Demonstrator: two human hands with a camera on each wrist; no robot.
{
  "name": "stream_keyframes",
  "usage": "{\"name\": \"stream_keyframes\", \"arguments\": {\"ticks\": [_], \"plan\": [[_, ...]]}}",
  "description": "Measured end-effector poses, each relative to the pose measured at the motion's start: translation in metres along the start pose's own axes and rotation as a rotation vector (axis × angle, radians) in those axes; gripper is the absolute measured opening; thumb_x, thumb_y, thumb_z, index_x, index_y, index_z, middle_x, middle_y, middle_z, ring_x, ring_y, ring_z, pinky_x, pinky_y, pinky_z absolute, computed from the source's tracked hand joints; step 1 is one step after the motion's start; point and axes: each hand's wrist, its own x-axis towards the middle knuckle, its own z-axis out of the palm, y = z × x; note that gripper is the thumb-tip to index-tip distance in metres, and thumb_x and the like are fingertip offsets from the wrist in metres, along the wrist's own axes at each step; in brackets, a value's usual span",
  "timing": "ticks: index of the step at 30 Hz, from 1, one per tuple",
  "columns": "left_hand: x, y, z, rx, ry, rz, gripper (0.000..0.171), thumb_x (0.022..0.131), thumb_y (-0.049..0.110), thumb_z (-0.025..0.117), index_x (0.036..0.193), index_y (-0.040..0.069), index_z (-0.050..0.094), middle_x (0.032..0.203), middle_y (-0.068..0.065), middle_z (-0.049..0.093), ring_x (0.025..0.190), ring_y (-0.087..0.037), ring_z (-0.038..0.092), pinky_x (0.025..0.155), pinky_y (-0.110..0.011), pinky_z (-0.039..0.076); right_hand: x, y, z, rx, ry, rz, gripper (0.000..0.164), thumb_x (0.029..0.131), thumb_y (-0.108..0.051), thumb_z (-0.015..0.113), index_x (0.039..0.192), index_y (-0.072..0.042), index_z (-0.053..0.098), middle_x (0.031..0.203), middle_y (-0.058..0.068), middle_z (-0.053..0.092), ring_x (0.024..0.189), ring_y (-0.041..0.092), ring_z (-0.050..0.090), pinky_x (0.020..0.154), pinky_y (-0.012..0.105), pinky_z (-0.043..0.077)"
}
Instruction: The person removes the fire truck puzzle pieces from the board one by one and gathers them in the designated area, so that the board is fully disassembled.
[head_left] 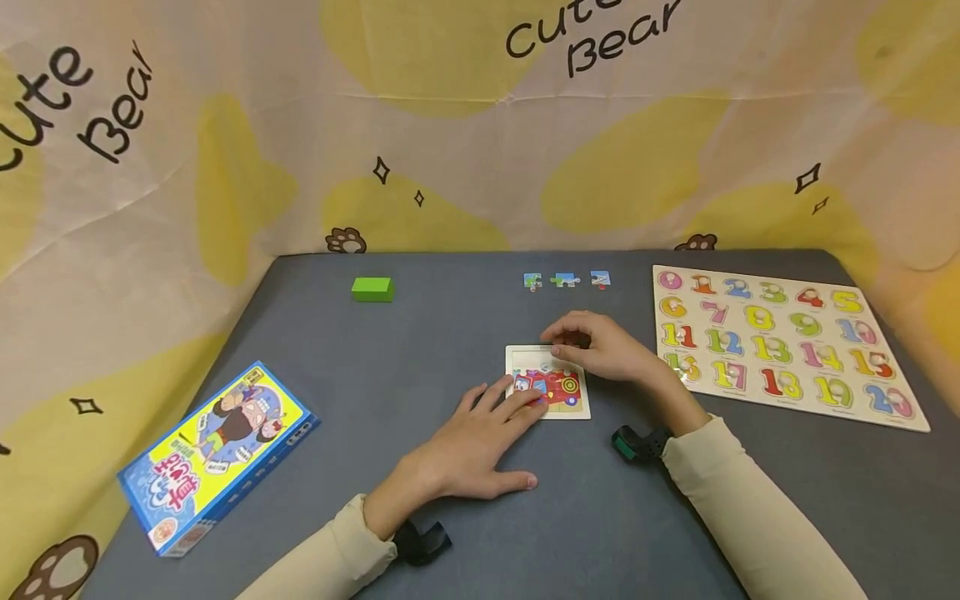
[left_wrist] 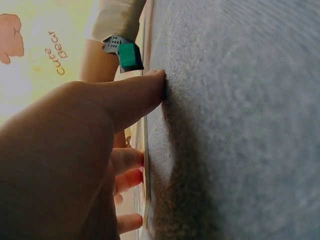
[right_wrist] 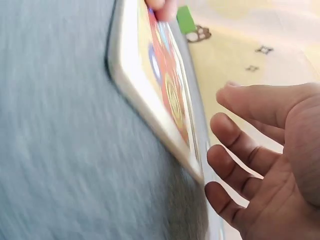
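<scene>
A small picture puzzle in a pale frame [head_left: 528,356] lies on the grey table, showing a red vehicle with a bare strip along its far side. My left hand [head_left: 471,450] rests its spread, fairly straight fingers on the picture; in the left wrist view its thumb [left_wrist: 140,92] comes down at the table. At the puzzle's far right corner hovers my right hand [head_left: 600,346], fingers loosely bent. The right wrist view shows nothing between the thumb and fingers of that hand [right_wrist: 265,160], just beside the frame's edge [right_wrist: 150,112]. Three loose jigsaw pieces [head_left: 565,280] lie beyond it.
On the right is a large number board [head_left: 787,400] with colourful numerals. A green block [head_left: 372,290] sits at the back left, and a blue and yellow box [head_left: 217,458] lies at the left edge. Patterned cloth [head_left: 465,125] hangs behind the table [head_left: 420,333].
</scene>
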Motion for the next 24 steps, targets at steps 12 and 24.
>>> {"name": "stream_keyframes", "arguments": {"ticks": [12,24], "plan": [[-0.001,0.002,-0.002,0.001,0.005,0.018,0.083,0.094,0.062,0.059,0.162,0.024,0.029,0.169,0.003,0.027,0.16,-0.034,0.009,0.123,-0.062,0.018,0.0,-0.012,0.018,-0.15,-0.113,-0.058,0.027,0.09,-0.012,0.074,0.116,-0.019,0.078,0.105,0.001,0.066,0.099,0.019,0.043,0.083,0.043,0.022],[-0.001,0.0,-0.002,0.0,0.022,0.039,0.084,0.093,0.06,0.063,0.162,0.026,0.03,0.169,0.005,0.028,0.16,-0.034,0.01,0.121,-0.062,0.022,0.001,-0.018,0.024,-0.156,-0.156,-0.054,0.04,0.089,0.0,0.063,0.119,-0.022,0.077,0.101,0.0,0.059,0.099,0.021,0.038,0.081,0.043,0.017]]}}
